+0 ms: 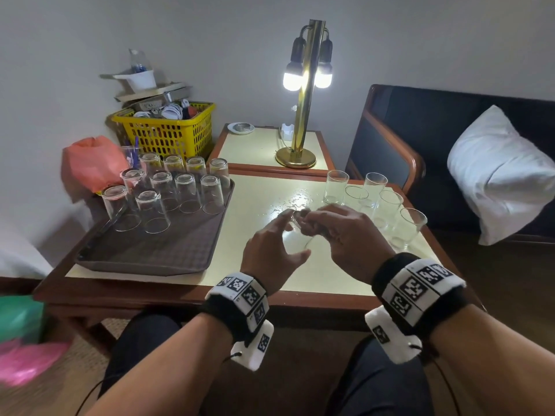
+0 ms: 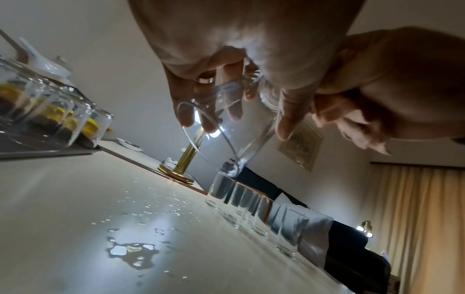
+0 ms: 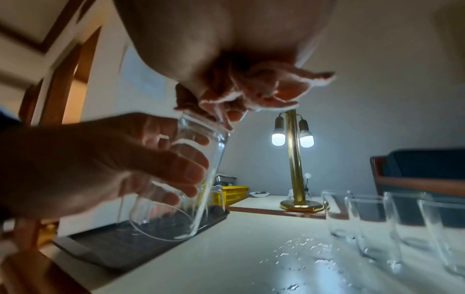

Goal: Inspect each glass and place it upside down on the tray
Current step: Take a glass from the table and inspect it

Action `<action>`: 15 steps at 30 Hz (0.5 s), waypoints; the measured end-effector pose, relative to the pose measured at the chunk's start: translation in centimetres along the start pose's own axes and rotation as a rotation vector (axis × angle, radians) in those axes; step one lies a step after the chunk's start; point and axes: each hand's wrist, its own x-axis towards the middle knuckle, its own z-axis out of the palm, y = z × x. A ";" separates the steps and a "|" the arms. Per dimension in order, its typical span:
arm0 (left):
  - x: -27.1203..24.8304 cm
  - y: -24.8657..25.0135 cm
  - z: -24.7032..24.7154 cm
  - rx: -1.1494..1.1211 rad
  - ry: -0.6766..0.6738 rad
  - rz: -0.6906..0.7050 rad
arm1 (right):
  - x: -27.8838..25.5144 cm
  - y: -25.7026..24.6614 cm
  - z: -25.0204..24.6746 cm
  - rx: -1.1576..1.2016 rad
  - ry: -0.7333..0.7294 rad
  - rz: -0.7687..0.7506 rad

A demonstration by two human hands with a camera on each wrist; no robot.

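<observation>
Nearest, low in the head view, two wrists in marker-patterned bands lead up to the hands at centre frame. Between them a glass [image 1: 295, 235] is held mouth-down and tilted above the table [image 1: 258, 283]. The left hand [image 1: 271, 250] wraps its curled fingers [image 2: 234, 113] round the glass wall near the open rim. The right hand [image 1: 345, 232] is closed on the thick base, with what looks like a pale cloth [image 3: 266, 87] bunched in its grip, though the blur leaves that unsure.

Just beyond the hands, a puddle and scattered drops [image 2: 130, 252] shine on the tabletop. At left of the frame lies the dark tray [image 1: 156, 253], carrying ten inverted glasses [image 1: 168, 190] toward its far end; its near half is bare. At right stand five upright glasses [image 1: 375, 199], close together near the table's edge. Farther back stand a brass lamp [image 1: 300, 115], a yellow basket [image 1: 168, 130], and at far right a pillow [image 1: 504, 175].

Risks, as I judge them: the glass is likely wet, so it could slip as one hand lets go. Set down too close to the tray's packed rows, it may knock a neighbour over. A reach for the next glass could topple the tight cluster off the table's right edge.
</observation>
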 end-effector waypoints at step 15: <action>-0.6 -0.3 0.6 -0.002 -0.048 -0.051 | 0.1 0.1 1.4 -0.057 0.032 0.010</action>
